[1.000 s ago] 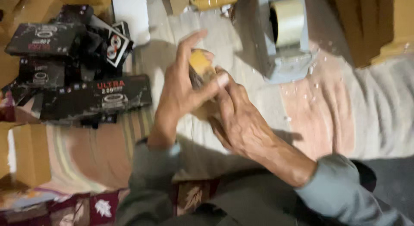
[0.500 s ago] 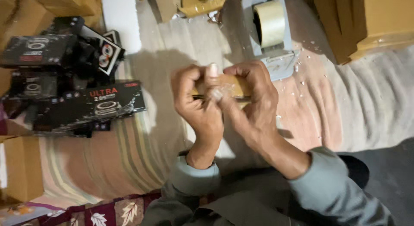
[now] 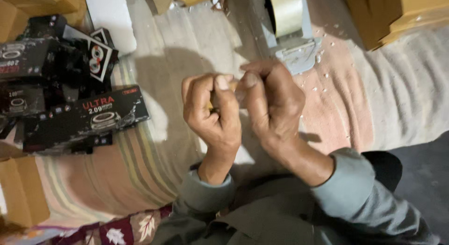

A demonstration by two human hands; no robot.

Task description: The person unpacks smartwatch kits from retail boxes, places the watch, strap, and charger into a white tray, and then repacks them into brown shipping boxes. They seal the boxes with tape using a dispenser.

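Both hands up off the blanket (image 3: 154, 48), fists nearly touching, backs toward my camera. Left hand (image 3: 213, 111) curled tight, thumb laid over the fingers; a sliver of a small yellowish-tan piece (image 3: 211, 106) shows inside the curl, so I take it as clamped on that. Right hand (image 3: 271, 97) also closed, thumb pressed forward toward the left thumb; a bit of tan (image 3: 240, 87) shows in the gap between the two, likely the same piece, but most of it is hidden and I cannot tell what it is. Held this way, pinched from both sides close to the chest, it looks like a grip for fine work that needs both thumbs. Tape dispenser (image 3: 292, 39) with its pale roll stands just beyond the right hand, within easy reach, white scraps (image 3: 327, 76) scattered around its base. Black boxes (image 3: 84, 118) piled well off to the left, out of the working space. Cardboard boxes at the upper right (image 3: 402, 15) and lower left (image 3: 23, 193) ring the spot. Grey sleeves (image 3: 355, 193) low in view.
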